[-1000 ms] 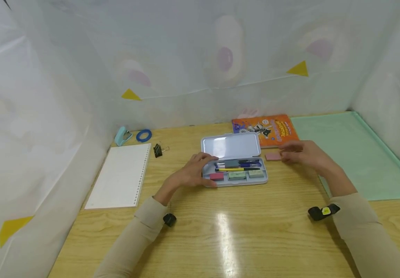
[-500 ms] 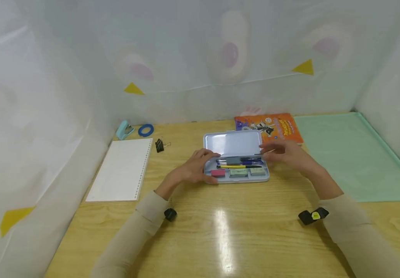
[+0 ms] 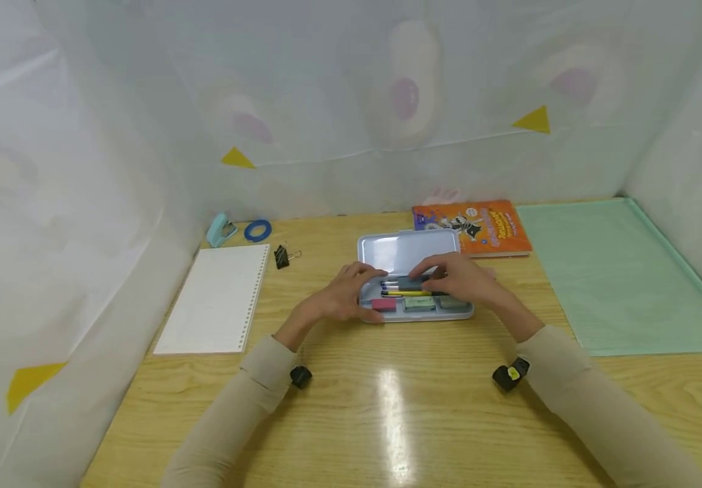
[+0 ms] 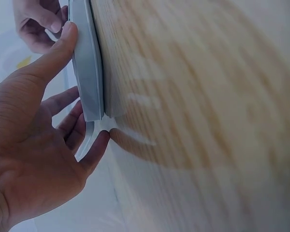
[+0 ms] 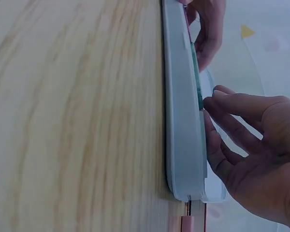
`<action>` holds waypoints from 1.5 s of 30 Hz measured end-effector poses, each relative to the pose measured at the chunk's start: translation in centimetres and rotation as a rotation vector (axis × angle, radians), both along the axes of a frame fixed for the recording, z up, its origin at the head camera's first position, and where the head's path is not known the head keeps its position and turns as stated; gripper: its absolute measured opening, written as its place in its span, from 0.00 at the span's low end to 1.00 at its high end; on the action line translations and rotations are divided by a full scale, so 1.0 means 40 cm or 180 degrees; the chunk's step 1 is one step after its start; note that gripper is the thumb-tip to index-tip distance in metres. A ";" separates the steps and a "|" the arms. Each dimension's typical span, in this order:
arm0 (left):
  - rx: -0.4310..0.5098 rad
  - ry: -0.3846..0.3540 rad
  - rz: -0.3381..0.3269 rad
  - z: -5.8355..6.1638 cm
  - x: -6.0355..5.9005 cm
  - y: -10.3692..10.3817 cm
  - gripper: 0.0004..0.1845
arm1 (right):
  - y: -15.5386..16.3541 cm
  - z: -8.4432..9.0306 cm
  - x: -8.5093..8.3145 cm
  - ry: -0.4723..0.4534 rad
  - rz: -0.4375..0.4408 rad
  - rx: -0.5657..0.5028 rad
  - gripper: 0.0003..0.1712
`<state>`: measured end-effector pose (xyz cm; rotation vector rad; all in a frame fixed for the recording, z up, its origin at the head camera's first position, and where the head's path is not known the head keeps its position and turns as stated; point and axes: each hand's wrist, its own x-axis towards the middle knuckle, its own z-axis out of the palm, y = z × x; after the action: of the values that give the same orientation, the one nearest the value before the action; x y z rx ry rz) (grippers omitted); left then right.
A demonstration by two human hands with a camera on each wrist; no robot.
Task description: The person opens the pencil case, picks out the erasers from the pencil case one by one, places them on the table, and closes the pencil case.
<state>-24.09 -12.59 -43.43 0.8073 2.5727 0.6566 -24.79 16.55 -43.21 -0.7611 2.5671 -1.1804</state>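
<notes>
Head view: a pale wood-grain surface [image 3: 387, 407] is enclosed on three sides by translucent white sheeting [image 3: 112, 135] marked with yellow triangles. An open grey pencil case [image 3: 414, 281] is set at the middle of the surface, lid laid back. Along its left end the left hand [image 3: 341, 298] is rested, fingers loosely spread, thumb laid on the near rim. The right hand [image 3: 457, 281] is held over the tray, fingers bent down among the pens [image 3: 405, 290]; whether anything is pinched cannot be told. A pink eraser [image 3: 383, 305] and a greenish eraser [image 3: 418, 304] are seen in the near row. Elsewhere on the surface are noted an orange book [image 3: 479, 227], a green mat [image 3: 619, 271], a white punched sheet [image 3: 216, 298], a black binder clip [image 3: 280, 256], a blue tape ring [image 3: 257, 230] and a light blue stapler [image 3: 220, 230].

Left wrist view: only the case edge [image 4: 87, 72] is seen, the thumb pressed on it. Right wrist view: the tray contents are hidden by the case wall [image 5: 181, 121]; the right fingers [image 5: 232, 104] are extended over the rim. Both wrist views are blurred.
</notes>
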 end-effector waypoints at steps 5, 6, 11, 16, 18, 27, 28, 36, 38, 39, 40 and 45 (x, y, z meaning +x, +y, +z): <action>0.0021 -0.0003 -0.0022 0.003 0.003 0.000 0.48 | -0.014 -0.005 -0.002 0.0074 0.0071 0.0012 0.12; 0.0022 -0.0002 -0.0021 0.003 0.004 0.000 0.48 | -0.016 -0.006 -0.003 0.0101 0.0083 0.0014 0.11; 0.0034 0.0002 -0.0016 0.004 0.005 -0.001 0.47 | -0.020 -0.007 -0.003 0.0195 0.0073 0.0067 0.10; 0.0037 -0.0009 -0.0001 0.005 0.006 -0.001 0.47 | -0.024 -0.003 -0.002 0.0250 -0.0018 0.0233 0.10; 0.0032 -0.0018 0.0010 0.006 0.007 -0.001 0.47 | -0.026 -0.003 -0.003 0.0296 -0.0005 0.0281 0.10; -0.0007 0.0005 0.0029 0.004 0.007 0.001 0.46 | -0.019 -0.003 0.003 0.0435 -0.0107 0.0301 0.08; -0.0013 0.0007 0.0034 0.005 0.008 0.002 0.46 | -0.016 -0.004 0.003 0.0466 -0.0131 0.0297 0.08; -0.0023 0.0008 0.0022 0.003 0.007 0.001 0.47 | 0.027 0.006 0.011 0.0556 -0.0287 0.0201 0.09; -0.0018 0.0020 0.0017 0.003 0.007 0.000 0.47 | 0.036 0.011 0.013 0.0525 -0.0329 0.0233 0.10; -0.0011 0.0023 0.0012 0.003 0.007 -0.001 0.47 | 0.040 0.014 0.015 0.0504 -0.0344 0.0242 0.10; -0.0007 0.0026 0.0007 0.003 0.007 -0.001 0.47 | 0.042 0.016 0.016 0.0474 -0.0372 0.0256 0.10; 0.0006 0.0032 -0.0020 0.004 0.006 -0.001 0.47 | 0.050 0.014 0.018 0.0306 -0.0412 0.0194 0.10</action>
<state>-23.83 -12.64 -43.25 0.8210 2.5780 0.6550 -24.07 18.55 -42.66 -0.6631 2.7548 -1.1215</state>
